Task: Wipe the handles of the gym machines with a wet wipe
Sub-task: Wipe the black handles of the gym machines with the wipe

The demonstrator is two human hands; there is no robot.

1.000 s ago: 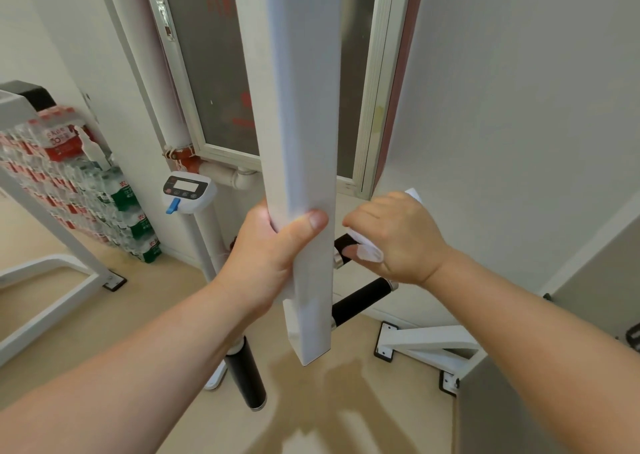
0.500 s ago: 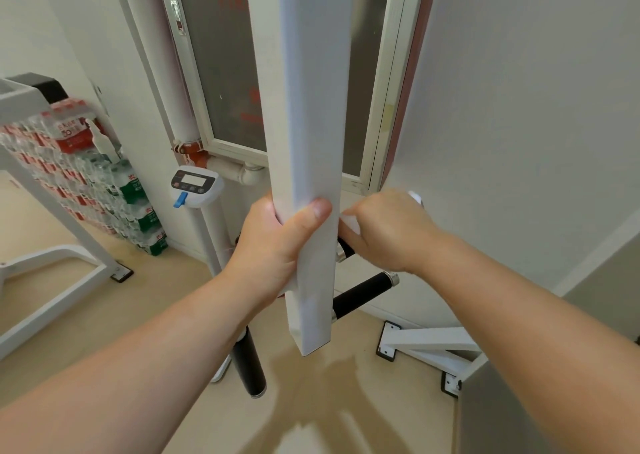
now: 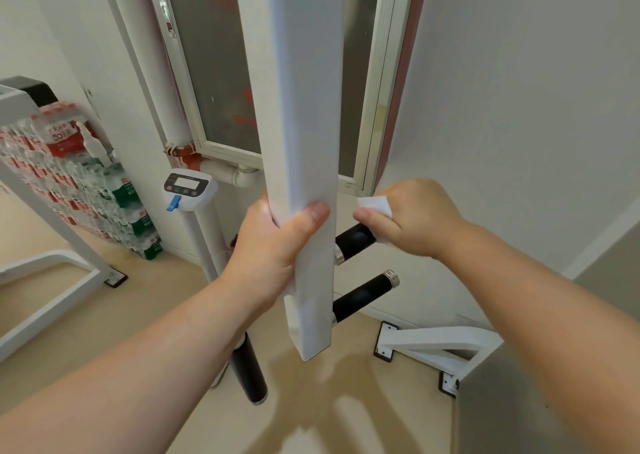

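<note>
change: right hand [image 3: 412,218] is seen shifted outward along the upper handle [image 3: 353,240] since 0.5 s ago; a bare black stretch is now exposed between post [image 3: 301,141] and hand. A corner of the wet wipe [image 3: 375,204] is now shown above the thumb.
right hand: fingers curled round the upper handle's outer part, wipe held against it.
left hand [image 3: 273,249]: unchanged, wrapped round the post, thumb laid across its front face.
lower handle [image 3: 363,294]: untouched, just below the upper one, metal cap at its end.
third handle [image 3: 249,374]: low left, partly hidden by the left forearm.
blocked: inner ends of both right-side handles are hidden by the post; the upper handle's end is covered by the right hand.
around: display unit [image 3: 188,186] on a pole, stacked water bottle packs [image 3: 86,190], window [image 3: 214,72], white floor frame [image 3: 433,342].
</note>
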